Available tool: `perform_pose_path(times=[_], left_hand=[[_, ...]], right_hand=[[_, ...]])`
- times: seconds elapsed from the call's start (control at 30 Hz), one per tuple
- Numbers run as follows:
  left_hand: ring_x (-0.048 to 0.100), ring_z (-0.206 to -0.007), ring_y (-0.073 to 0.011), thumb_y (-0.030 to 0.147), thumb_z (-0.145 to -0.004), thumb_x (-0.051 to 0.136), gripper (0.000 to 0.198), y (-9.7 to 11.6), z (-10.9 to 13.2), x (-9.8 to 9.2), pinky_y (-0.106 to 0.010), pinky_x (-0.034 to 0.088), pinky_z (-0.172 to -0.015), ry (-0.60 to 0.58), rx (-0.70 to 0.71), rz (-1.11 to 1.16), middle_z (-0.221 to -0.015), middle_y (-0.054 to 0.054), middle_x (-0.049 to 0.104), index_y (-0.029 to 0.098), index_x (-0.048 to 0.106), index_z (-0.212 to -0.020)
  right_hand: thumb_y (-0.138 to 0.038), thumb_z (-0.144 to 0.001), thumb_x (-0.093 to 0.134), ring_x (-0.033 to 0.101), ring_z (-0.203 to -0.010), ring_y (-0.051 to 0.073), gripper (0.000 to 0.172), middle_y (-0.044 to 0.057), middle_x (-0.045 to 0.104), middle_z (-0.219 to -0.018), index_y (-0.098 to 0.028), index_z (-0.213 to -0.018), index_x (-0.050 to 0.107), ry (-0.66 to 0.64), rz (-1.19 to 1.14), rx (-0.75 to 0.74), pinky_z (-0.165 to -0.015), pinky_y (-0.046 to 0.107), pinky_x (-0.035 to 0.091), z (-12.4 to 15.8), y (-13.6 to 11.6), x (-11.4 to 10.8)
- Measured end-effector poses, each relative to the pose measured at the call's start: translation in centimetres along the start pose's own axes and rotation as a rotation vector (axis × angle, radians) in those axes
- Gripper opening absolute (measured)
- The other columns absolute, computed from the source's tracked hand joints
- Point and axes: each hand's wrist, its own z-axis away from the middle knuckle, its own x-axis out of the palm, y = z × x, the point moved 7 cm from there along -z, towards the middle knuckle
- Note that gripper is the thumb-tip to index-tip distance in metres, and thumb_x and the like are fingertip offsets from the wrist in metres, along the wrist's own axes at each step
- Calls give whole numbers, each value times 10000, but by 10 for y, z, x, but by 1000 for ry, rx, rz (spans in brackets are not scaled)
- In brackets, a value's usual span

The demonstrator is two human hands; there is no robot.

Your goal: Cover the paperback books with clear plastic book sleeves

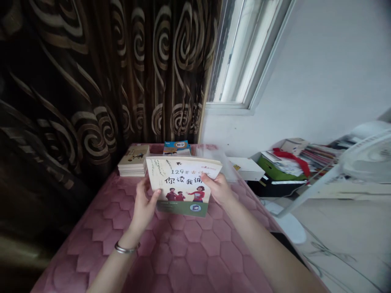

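Between my two hands a paperback book is held up, tilted, its cover facing me. The cover is cream with a green band, Chinese characters, "129" and three drawn figures. My left hand grips its left edge, thumb on the front cover and fingers behind. At the upper right edge my right hand pinches the book, thumb on the cover. The fingers behind the book are partly hidden. Beyond it, a stack of cream books sits at the far left corner of the pink quilted surface. A blue book lies behind the held one.
A clear plastic container stands at the far right corner, beside a white box. To the right are a green bin heaped with papers and a white fan. A dark curtain hangs at the back left.
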Motion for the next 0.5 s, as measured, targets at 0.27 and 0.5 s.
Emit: perform_pose_path(times=[0.27, 0.5], left_hand=[[648, -708, -180, 456, -795, 613, 375, -58, 13, 27, -301, 514, -703, -238, -360, 311, -876, -59, 716, 143, 623, -1000], [648, -677, -182, 458, -777, 639, 385, -67, 13, 27, -294, 507, -682, -246, -397, 321, -775, -44, 713, 132, 629, -982]], right_hand=[[-626, -697, 683, 665, -977, 273, 479, 77, 736, -1007, -210, -933, 714, -80, 136, -18, -898, 448, 516, 3, 37, -12], [-594, -817, 543, 641, -1008, 267, 448, 92, 718, -1022, -206, -1009, 658, -94, 414, -7, -904, 419, 497, 33, 82, -33]])
